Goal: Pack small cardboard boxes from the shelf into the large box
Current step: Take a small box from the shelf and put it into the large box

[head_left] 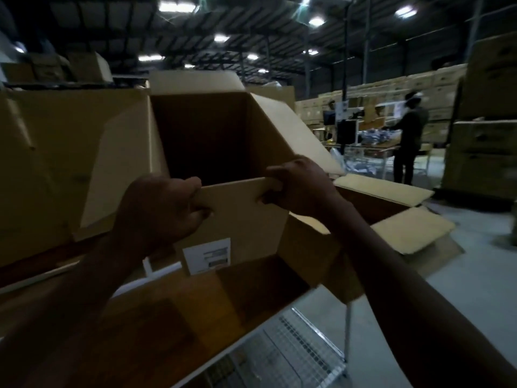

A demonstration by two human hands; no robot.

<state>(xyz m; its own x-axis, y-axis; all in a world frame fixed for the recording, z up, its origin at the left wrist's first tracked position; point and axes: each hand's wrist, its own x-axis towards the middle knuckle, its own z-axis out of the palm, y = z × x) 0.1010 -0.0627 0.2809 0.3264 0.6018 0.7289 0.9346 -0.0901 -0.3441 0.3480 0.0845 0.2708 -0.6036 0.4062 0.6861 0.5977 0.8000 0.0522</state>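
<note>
An open cardboard box (240, 219) with a white label on its near wall is held up in front of me, its flaps spread and its inside dark. My left hand (162, 208) grips the near top edge at the left. My right hand (299, 186) grips the same edge at the right. Below it lies another open cardboard box (195, 312), tilted, with a dark interior. I cannot tell what is inside either box.
More cardboard boxes (56, 163) stand at the left. A wire rack (293, 357) shows at the bottom. Flattened cardboard flaps (405, 219) lie to the right on the floor. A person (408, 138) stands at a table far right, before stacked cartons (489, 121).
</note>
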